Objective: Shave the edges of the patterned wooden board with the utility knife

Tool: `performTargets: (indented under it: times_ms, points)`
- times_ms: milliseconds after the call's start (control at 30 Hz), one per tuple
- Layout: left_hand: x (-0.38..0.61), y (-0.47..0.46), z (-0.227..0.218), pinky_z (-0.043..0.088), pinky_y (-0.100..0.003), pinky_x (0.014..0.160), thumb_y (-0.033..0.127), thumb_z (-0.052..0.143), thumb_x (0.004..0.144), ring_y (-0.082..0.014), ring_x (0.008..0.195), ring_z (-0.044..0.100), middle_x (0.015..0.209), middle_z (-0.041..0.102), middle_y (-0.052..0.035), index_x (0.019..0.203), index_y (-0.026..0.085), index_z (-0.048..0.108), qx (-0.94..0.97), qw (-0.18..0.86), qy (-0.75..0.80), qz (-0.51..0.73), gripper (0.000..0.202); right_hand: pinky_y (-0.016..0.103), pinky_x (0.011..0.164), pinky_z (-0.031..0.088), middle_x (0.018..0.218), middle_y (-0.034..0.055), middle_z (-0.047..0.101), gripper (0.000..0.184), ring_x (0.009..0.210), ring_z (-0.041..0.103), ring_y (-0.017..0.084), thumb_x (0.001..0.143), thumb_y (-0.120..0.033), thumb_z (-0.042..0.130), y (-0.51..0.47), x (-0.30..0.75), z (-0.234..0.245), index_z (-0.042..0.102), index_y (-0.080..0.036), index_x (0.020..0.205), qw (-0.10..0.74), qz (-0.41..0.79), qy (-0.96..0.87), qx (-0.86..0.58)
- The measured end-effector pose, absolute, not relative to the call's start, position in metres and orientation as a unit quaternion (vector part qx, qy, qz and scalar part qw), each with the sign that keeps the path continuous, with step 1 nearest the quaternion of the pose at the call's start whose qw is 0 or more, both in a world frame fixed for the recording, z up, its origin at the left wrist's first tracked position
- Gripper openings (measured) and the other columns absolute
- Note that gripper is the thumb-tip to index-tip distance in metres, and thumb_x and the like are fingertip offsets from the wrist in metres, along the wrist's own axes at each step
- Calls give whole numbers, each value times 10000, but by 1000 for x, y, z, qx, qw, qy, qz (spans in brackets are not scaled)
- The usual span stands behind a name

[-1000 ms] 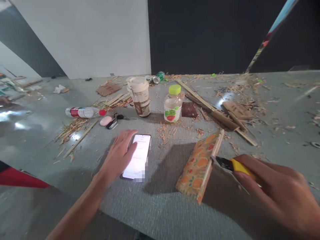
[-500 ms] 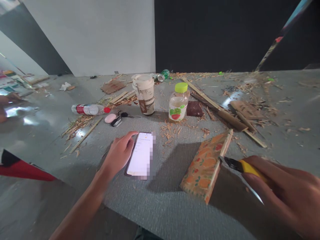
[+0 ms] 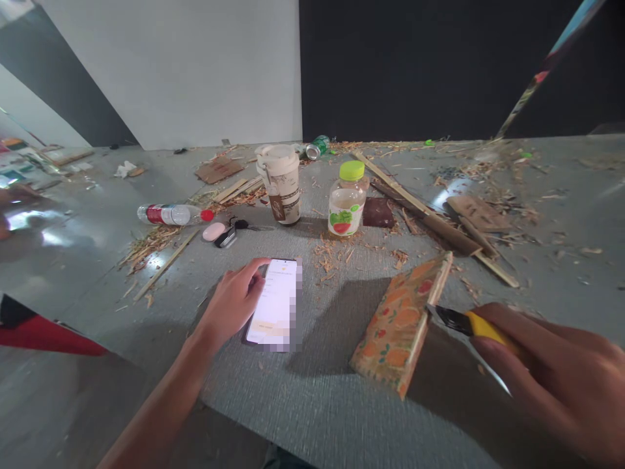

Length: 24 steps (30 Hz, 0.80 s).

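1. My left hand (image 3: pixel 232 306) lies loosely spread and grips nothing, one fingertip on the lit white-screened smartphone (image 3: pixel 273 303), which lies flat on the grey table (image 3: pixel 317 404).
2. Mid-table, the orange fruit-printed wooden board (image 3: pixel 398 326) sits tilted, its right edge raised. Pale wood shavings (image 3: pixel 329 251) lie beyond it, so I judge some cutting done.
3. My right hand (image 3: pixel 551 378) is clamped round the yellow-handled utility knife (image 3: pixel 469 324), its black tip at the board's right edge.

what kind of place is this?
Probably a craft or woodworking bench: wood shavings and wooden strips litter the grey table, and the right hand holds a yellow utility knife beside a patterned board.
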<state>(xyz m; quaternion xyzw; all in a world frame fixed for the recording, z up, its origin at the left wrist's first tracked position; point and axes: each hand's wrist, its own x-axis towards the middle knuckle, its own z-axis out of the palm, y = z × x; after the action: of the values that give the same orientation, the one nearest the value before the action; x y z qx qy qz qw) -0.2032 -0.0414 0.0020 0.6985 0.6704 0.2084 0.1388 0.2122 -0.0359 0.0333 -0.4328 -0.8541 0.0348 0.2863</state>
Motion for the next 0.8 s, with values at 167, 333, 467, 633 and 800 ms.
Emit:
performTargets:
  times_ms: [167, 333, 467, 633, 800]
  points:
    - [-203, -41, 2, 444, -287, 754, 272, 482, 1001, -161, 788, 598, 878, 653, -4, 1356, 250, 548, 701, 146, 666, 211, 362, 286, 427, 359, 501, -67, 519, 124, 358, 495, 146, 967, -349, 503, -38, 211, 36, 580, -293, 886, 278, 36, -857, -433]
    - [-203, -42, 5, 435, -282, 739, 238, 436, 1009, -161, 799, 624, 906, 681, -13, 1346, 240, 560, 684, 145, 679, 222, 358, 285, 437, 368, 521, -71, 518, 122, 374, 495, 144, 989, -343, 479, -41, 208, 37, 576, -294, 933, 279, 22, -849, -447]
    - [-204, -42, 5, 421, -274, 744, 209, 445, 998, -159, 805, 626, 898, 677, -5, 1345, 238, 562, 682, 149, 682, 218, 368, 260, 413, 358, 515, -81, 508, 115, 361, 491, 125, 993, -326, 481, -38, 209, 37, 563, -288, 920, 274, 11, -865, -420]
    - [-204, -42, 4, 398, -265, 735, 194, 443, 995, -144, 778, 612, 871, 662, 19, 1340, 267, 562, 676, 161, 685, 219, 373, 239, 407, 352, 499, -88, 488, 151, 351, 478, 112, 1013, -345, 452, -38, 209, 38, 562, -279, 932, 267, -2, -865, -425]
    - [-203, -43, 5, 398, -261, 717, 271, 536, 983, -134, 742, 599, 831, 640, 43, 1328, 295, 560, 678, 171, 682, 215, 347, 228, 406, 360, 503, -85, 506, 165, 353, 493, 108, 1012, -357, 448, -38, 208, 38, 552, -276, 913, 272, -5, -868, -414]
